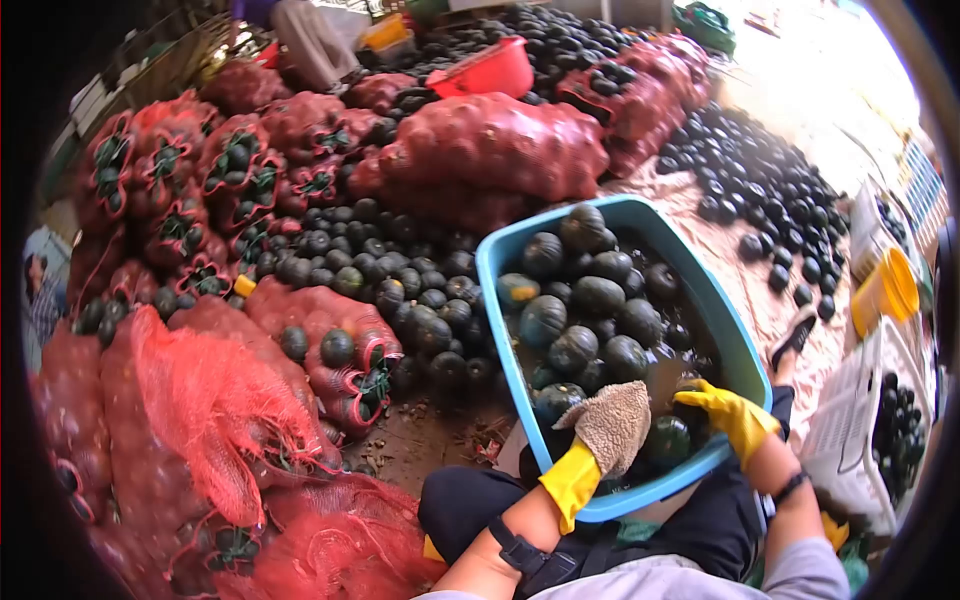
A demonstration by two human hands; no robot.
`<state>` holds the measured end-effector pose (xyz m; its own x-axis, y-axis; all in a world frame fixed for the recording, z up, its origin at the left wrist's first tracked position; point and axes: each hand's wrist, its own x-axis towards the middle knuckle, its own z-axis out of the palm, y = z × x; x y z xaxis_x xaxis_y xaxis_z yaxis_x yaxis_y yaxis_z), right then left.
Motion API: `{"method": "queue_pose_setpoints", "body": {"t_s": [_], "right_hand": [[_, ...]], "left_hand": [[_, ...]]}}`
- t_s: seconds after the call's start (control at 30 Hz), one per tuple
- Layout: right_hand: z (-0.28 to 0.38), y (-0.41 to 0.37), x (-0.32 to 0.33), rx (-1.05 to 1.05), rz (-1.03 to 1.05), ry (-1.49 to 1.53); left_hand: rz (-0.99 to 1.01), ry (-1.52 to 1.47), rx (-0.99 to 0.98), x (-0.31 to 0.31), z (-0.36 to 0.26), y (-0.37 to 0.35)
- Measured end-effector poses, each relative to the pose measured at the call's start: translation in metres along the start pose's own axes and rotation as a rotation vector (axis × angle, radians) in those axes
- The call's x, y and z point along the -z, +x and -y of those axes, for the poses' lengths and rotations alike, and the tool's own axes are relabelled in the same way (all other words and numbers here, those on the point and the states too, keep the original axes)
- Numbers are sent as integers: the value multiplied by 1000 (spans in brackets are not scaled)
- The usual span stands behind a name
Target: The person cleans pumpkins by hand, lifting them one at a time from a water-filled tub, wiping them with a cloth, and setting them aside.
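Observation:
A blue tub (502, 340) of water with many dark green pumpkins (599, 296) in it stands between my knees. My left hand (612, 428), in a yellow glove, is inside a tan textured cloth (615, 420) over the tub's near side; the cloth hides its fingers. My right hand (728, 412), also in a yellow glove, is over the tub's right side, with its fingers curved toward the left. A dark wet pumpkin (667, 440) lies in the water between my hands. Whether my right hand holds anything is unclear.
Red net sacks (490, 148) of pumpkins and loose pumpkins (430, 300) fill the left and back. An empty red net (215, 400) lies at left. More pumpkins (760, 180) cover a sheet at right, near a yellow bucket (885, 290) and white crates (845, 430). A red basin (490, 72) stands behind.

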<state>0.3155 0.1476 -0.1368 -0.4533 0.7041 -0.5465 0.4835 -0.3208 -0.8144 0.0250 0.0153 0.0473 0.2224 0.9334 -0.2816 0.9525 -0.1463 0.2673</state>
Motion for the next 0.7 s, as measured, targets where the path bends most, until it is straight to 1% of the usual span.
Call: {"method": "queue_pose_setpoints", "body": {"t_s": [0.03, 0.1, 0.13, 0.17, 0.2, 0.23, 0.3, 0.33, 0.37, 0.4, 0.43, 0.47, 0.5, 0.53, 0.57, 0.6, 0.63, 0.67, 0.7], "right_hand": [[5, -8, -5, 76, -7, 307], [88, -79, -58, 177, -97, 648], [112, -98, -90, 352, -145, 608], [117, -109, -114, 526, -194, 572], [88, -93, -132, 729, -292, 222], [110, -109, -162, 826, -336, -92], [91, -74, -168, 858, -595, -35], [110, -69, -169, 554, -615, 242], [136, -67, -157, 305, -603, 387], [143, -73, -160, 325, -601, 438], [151, -73, -161, 353, -600, 488], [136, -70, -175, 542, -643, 299], [119, -78, -187, 687, -588, 167], [114, -92, -202, 774, -537, 94], [111, -102, -212, 859, -488, 23], [113, -102, -203, 987, -551, -287], [108, -78, -184, 1200, -588, -307], [111, -68, -172, 942, -681, -63], [116, -63, -167, 664, -754, 178]], "left_hand": [[-89, -16, -5, -20, 5, 5], [-211, 157, -215, -50, 19, 21], [-296, 31, -178, -48, 19, 25], [-380, -93, -145, -46, 19, 27], [-475, -826, -186, -75, 17, 33], [-605, -1540, -335, -103, 15, 39], [-793, -845, -42, -78, 1, 4], [-638, -735, 75, -44, -13, -18], [-512, -1127, 14, -93, -11, 18], [-386, -1512, 8, -93, -12, 31], [-450, -1263, -59, -95, -7, 33], [-548, -1124, -151, -84, 6, 20], [-657, -974, -231, -73, 19, 7], [-772, -825, -294, -61, 32, -6], [-608, -857, -348, -70, 58, 9], [-720, -792, -381, -76, 52, 9], [-835, -721, -406, -81, 45, 9], [-662, -675, -229, -58, 20, -8], [-494, -638, -78, -58, 6, -3]]}}
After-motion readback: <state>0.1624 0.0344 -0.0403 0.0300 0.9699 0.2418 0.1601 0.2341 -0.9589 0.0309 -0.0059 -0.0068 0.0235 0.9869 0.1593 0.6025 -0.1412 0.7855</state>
